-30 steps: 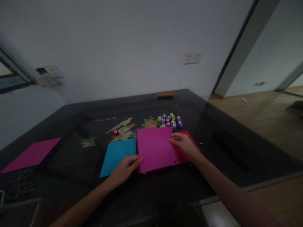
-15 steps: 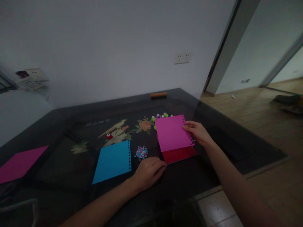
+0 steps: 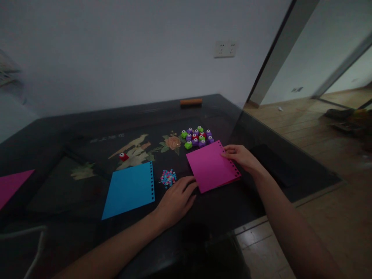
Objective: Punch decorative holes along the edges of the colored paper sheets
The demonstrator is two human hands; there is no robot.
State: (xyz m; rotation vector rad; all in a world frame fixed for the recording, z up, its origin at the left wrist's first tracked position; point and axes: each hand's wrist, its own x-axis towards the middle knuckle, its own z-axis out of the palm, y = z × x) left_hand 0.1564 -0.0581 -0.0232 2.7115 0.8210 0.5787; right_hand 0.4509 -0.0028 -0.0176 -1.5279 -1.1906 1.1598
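Right hand (image 3: 238,157) pinched the far right edge of the magenta sheet (image 3: 213,166), fingers closed on it near its punched edge; the sheet lay flat on the dark surface (image 3: 87,128), right of centre. A thin red edge showed under its near right side, so it looked stacked on another sheet, judged only from that sliver. Left hand (image 3: 177,199) rested palm down on the surface, fingers loosely spread, fingertips touching the sheet's near left corner; it held nothing.

Progress, as a judgement: magenta sheet carried a row of holes along its right edge, and the blue sheet (image 3: 129,190) to the left had a row along its right edge too, so both looked punched. A small heap of coloured paper bits (image 3: 167,177) sat between the two sheets. Cluster of small green, purple and red punches (image 3: 197,137) sat just beyond the magenta sheet, untouched; one red punch (image 3: 123,156) lay apart, far left of the heap. Another magenta sheet (image 3: 11,185) lay at the far left edge; no holes could be made out on it.

Writing: a short pale row of characters was on the surface inlay near the bird picture, too blurred to read. No brands seen.
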